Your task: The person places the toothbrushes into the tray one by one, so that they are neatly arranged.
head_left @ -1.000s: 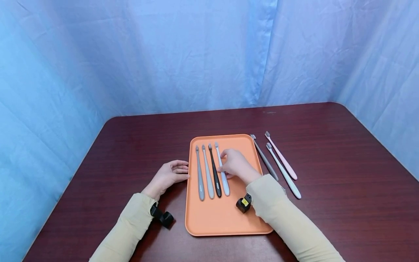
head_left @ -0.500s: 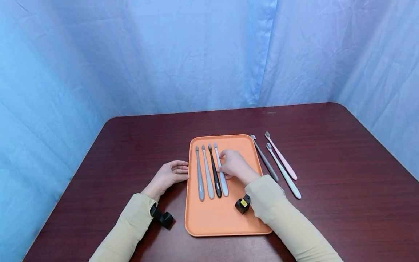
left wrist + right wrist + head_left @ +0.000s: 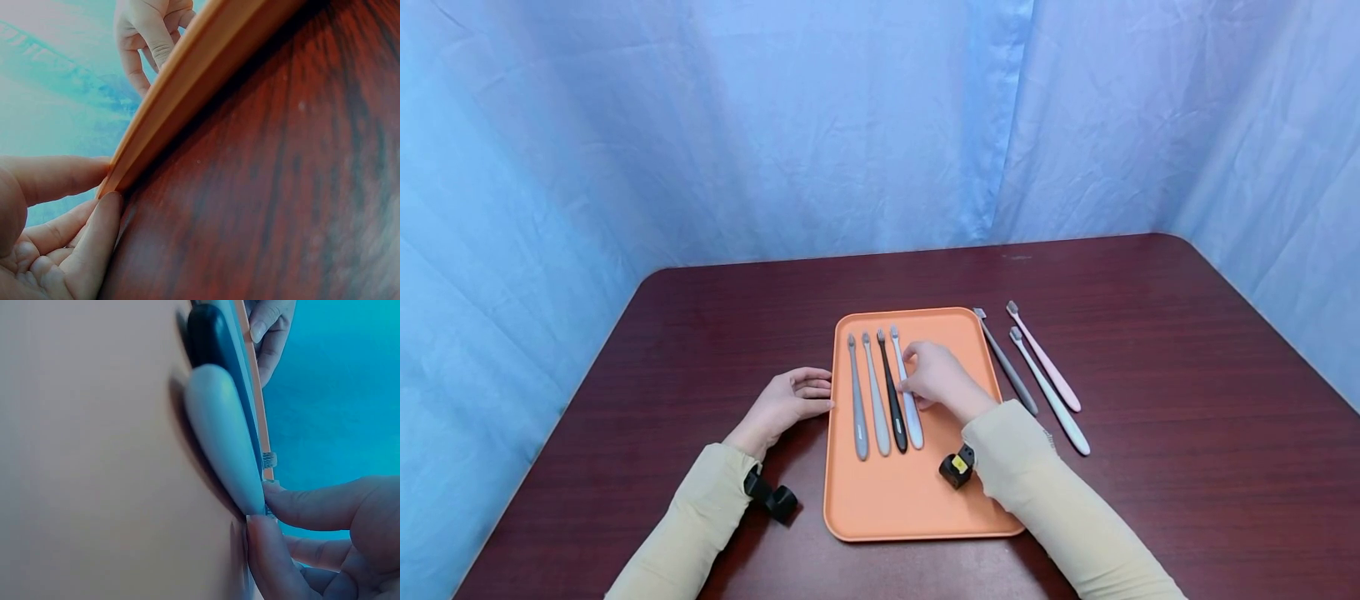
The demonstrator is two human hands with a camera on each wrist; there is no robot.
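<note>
On the flat orange plastic tray (image 3: pixel 917 500), the right hand (image 3: pixel 942 379) pinches the pale grey-white toothbrush (image 3: pixel 908 396), rightmost of four lying side by side. The left hand (image 3: pixel 786 402) rests open-fingered against the tray's left edge. Nothing has shifted since earlier.

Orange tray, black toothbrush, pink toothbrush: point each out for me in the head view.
orange tray (image 3: pixel 917 500): head view, bare floor near its front edge.
black toothbrush (image 3: pixel 892 404): head view, middle of its handle, third in the tray's row.
pink toothbrush (image 3: pixel 1048 365): head view, mid-handle, on the table right of the tray.
</note>
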